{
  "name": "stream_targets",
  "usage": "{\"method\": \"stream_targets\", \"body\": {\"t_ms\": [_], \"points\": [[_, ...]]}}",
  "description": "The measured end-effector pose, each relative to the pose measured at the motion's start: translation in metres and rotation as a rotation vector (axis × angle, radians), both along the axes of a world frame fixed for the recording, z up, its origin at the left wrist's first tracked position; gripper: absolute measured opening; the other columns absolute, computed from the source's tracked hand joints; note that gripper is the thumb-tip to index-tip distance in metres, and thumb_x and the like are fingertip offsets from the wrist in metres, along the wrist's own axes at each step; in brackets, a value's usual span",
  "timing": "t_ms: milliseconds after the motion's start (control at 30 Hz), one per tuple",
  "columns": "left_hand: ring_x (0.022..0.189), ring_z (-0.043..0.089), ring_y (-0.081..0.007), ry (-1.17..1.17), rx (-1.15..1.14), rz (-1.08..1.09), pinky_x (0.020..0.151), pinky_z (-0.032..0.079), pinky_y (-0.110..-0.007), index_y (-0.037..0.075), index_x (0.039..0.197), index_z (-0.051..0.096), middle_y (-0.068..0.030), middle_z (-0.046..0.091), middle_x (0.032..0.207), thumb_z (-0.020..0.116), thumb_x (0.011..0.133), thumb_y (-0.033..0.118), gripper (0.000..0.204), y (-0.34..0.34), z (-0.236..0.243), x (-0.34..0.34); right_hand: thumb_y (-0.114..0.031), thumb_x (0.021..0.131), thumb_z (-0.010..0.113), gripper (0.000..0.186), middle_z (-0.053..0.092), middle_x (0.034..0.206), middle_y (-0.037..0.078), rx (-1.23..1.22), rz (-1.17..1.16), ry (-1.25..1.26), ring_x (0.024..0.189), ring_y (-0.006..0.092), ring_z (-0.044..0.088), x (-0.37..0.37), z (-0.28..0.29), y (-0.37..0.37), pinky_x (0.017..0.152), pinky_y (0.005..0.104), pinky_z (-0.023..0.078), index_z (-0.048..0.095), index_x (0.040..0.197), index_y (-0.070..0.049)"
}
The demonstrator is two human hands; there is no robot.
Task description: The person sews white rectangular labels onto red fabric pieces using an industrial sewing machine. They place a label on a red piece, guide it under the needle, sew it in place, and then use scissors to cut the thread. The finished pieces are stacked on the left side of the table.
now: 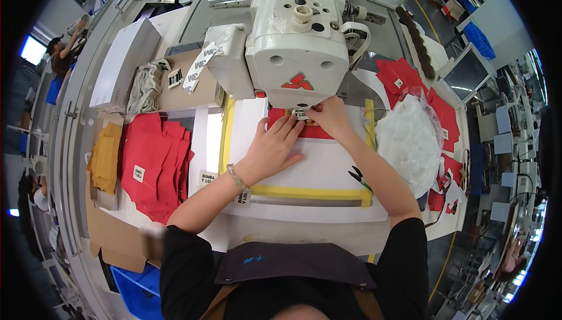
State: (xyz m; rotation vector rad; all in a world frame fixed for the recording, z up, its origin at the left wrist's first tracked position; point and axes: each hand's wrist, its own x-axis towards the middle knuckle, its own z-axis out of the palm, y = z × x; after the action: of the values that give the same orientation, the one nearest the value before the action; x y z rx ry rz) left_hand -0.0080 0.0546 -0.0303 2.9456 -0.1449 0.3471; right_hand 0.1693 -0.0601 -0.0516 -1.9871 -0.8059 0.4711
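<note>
Red cloth (317, 132); left fingers (283, 128) atop

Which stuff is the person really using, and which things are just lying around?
Seems to be in use:
small label, at the right hand's fingertips
red piece beneath it, left hand over its edge
white machine above them

Seems just lying around:
plastic bag of white stuff
blue bin
long white box

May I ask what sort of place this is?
Probably a sewing workshop: a white industrial sewing machine stands in front, a pile of flat red pieces lies at left, and another person shows farther off.
</note>
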Motion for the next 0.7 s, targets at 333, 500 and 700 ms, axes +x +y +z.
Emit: {"method": "stream_targets", "body": {"t_ms": [333, 500, 700], "points": [[0.124, 0.046, -0.0273, 0.007, 0.085, 0.018, 0.097, 0.035, -0.046, -0.001, 0.133, 0.049, -0.0144, 0.053, 0.131, 0.063, 0.084, 0.053, 0.074, 0.000, -0.007, 0.014, -0.009, 0.074, 0.072, 0.015, 0.069, 0.072, 0.017, -0.021, 0.029, -0.067, 0.066, 0.0264, 0.069, -0.004, 0.010, 0.002, 0.064, 0.0327, 0.054, 0.070, 0.083, 0.004], [0.121, 0.047, -0.0285, -0.075, 0.094, 0.040, 0.097, 0.035, -0.046, 0.001, 0.132, 0.050, -0.0137, 0.054, 0.126, 0.062, 0.083, 0.055, 0.073, 0.000, -0.015, 0.018, -0.008, 0.073, 0.071, 0.015, 0.069, 0.074, 0.017, -0.026, 0.051, -0.112, 0.066, 0.0278, 0.068, -0.006, 0.012, 0.000, 0.065, 0.0340, 0.054, 0.071, 0.084, 0.003], [0.121, 0.046, -0.0295, -0.075, 0.076, 0.032, 0.097, 0.035, -0.046, 0.003, 0.132, 0.049, -0.0127, 0.052, 0.128, 0.061, 0.083, 0.055, 0.074, 0.006, -0.020, 0.020, -0.010, 0.075, 0.069, 0.007, 0.066, 0.107, 0.008, -0.085, 0.159, -0.542, 0.095, 0.0239, 0.062, -0.014, 0.017, -0.021, 0.079, 0.0367, 0.050, 0.069, 0.077, -0.004]]}}
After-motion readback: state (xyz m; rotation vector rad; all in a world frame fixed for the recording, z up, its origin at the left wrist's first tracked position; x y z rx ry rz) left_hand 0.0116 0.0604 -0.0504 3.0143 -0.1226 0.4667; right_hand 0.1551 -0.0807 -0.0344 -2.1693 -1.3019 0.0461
